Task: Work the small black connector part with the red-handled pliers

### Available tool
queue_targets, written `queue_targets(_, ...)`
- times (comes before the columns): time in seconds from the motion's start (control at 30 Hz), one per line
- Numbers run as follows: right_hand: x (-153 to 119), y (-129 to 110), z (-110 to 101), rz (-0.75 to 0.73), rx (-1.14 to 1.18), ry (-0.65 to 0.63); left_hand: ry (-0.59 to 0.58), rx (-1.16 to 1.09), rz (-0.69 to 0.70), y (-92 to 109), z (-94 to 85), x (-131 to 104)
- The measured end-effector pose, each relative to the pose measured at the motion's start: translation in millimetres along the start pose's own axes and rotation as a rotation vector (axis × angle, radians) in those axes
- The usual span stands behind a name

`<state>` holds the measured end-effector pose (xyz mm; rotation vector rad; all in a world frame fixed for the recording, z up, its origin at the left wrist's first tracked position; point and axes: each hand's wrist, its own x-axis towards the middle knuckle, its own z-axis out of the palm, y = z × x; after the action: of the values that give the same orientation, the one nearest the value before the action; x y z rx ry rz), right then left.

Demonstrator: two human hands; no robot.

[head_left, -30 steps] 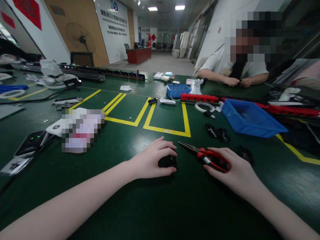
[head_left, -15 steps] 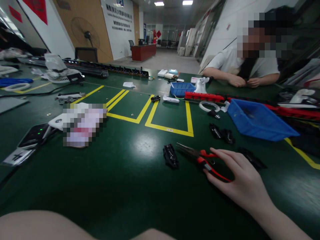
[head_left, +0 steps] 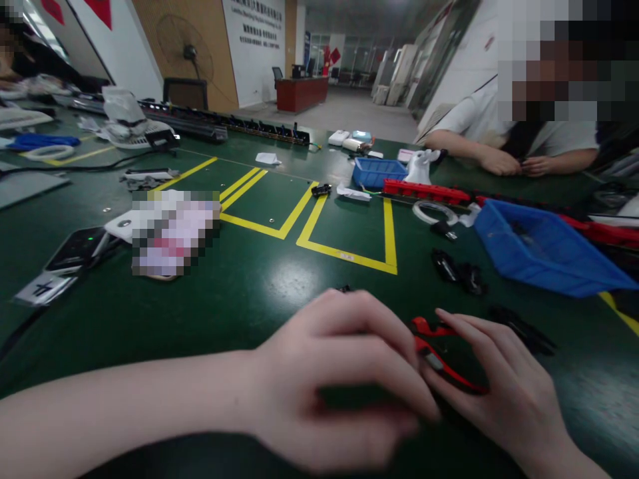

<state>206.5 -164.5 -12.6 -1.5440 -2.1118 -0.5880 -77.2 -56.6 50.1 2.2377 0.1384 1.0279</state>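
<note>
Red-handled pliers point(head_left: 432, 360) lie in my right hand point(head_left: 509, 372), thumb on one handle and fingers at the other. Reaching in from the left, my left hand point(head_left: 339, 372) has its fingers curved and apart, with nothing visible between them. It hides the pliers' jaws and most of a black part point(head_left: 344, 289) behind its knuckles. More black parts point(head_left: 456, 271) lie beyond my right hand, and another black piece point(head_left: 522, 329) is just to its right.
At the right is a blue bin point(head_left: 549, 249); a smaller blue basket point(head_left: 377, 173) stands farther back beside a red strip point(head_left: 424, 191). A phone point(head_left: 174, 239) and a black device point(head_left: 77, 251) lie left. A person's hands point(head_left: 519, 163) rest across the green table point(head_left: 200, 319).
My left hand has come in from the bottom edge to the middle, covering the black part and the pliers' jaws. The camera view has shifted slightly. My right hand still holds the pliers.
</note>
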Motion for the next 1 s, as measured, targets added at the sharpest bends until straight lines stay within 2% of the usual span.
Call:
queue_targets(0.03, -0.2, -0.3, -0.7, 0.005, -0.011, -0.004, 0.036, -0.042, -0.011, -12.4, 1.8, 2.3)
queue_targets(0.1, 0.1, -0.4, -2.1, 0.025, -0.019, -0.003, 0.058, -0.012, -0.148, -36.6, 6.2, 1.6)
queue_targets(0.2, 0.6, 1.0, -2.8, 0.052, -0.008, 0.009, -0.072, 0.075, -0.351, -62.1, 11.9, -4.1)
queue_targets(0.27, 0.5, 2.2, -2.7, 0.057, 0.004, 0.013, -0.174, 0.1, -0.393, -69.1, 14.6, -6.7)
queue_targets(0.4, 0.3, 1.6, -4.1, 0.029, -0.005, -0.011, -0.311, 0.163, -0.36, -69.3, 16.9, -6.9)
queue_targets(0.53, 1.0, -1.6, -6.7, -0.009, -0.04, -0.013, -0.318, 0.168, -0.335, -67.7, 16.3, -6.2)
queue_targets(1.0, 1.2, 0.8, -4.3, -0.001, -0.02, 0.02, -0.37, 0.165, -0.229, -68.7, 14.7, -6.6)
